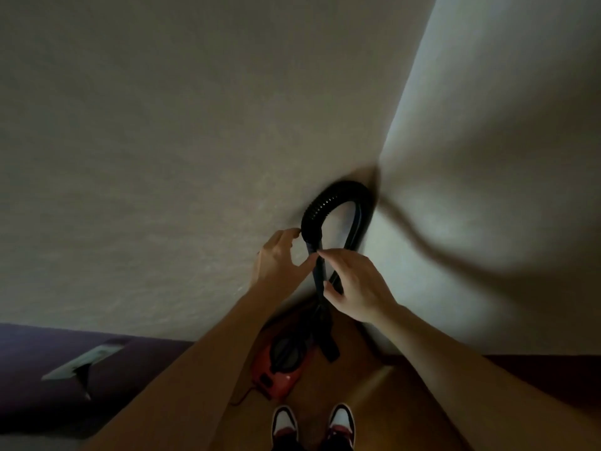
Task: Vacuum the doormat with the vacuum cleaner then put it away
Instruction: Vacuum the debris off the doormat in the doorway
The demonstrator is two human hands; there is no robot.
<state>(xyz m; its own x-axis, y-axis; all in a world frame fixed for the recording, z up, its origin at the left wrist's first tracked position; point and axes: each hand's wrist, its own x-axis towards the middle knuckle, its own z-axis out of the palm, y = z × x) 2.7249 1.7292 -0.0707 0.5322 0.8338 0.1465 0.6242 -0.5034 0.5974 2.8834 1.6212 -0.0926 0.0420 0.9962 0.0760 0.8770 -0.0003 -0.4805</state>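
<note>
Setting: a dim corner where two pale walls [162,125] meet, seen from above over a brown floor [367,385].
Vacuum cleaner: a red canister vacuum cleaner [281,364] with a dark top sits on the floor close to the corner, just ahead of the person's shoes [312,424].
Hose: a black ribbed hose [320,206] rises from the canister and arches into a loop against the corner; its far side runs back down along the right-hand wall.
Wand: a dark rigid wand [320,288] hangs straight down from the near end of the loop, ending in a flat black nozzle [330,348] that sits beside the canister.
Left hand: the left hand [279,258] is raised beside the hose, fingers [292,232] spread and loosely curved; the fingertips reach the ribbed cuff and the thumb points toward the wand. Whether it actually touches is hard to tell.
Right hand: the right hand [354,284] pinches the wand, forefinger tip near the top of it and thumb lower down on the same tube, the other fingers curled behind.
Cord: a thin cord [242,397] trails from the back of the canister across the floor.
Left edge: a dark purple surface [39,369] with a pale torn-looking patch lies along the wall base.
Doormat: not identifiable in this view.
</note>
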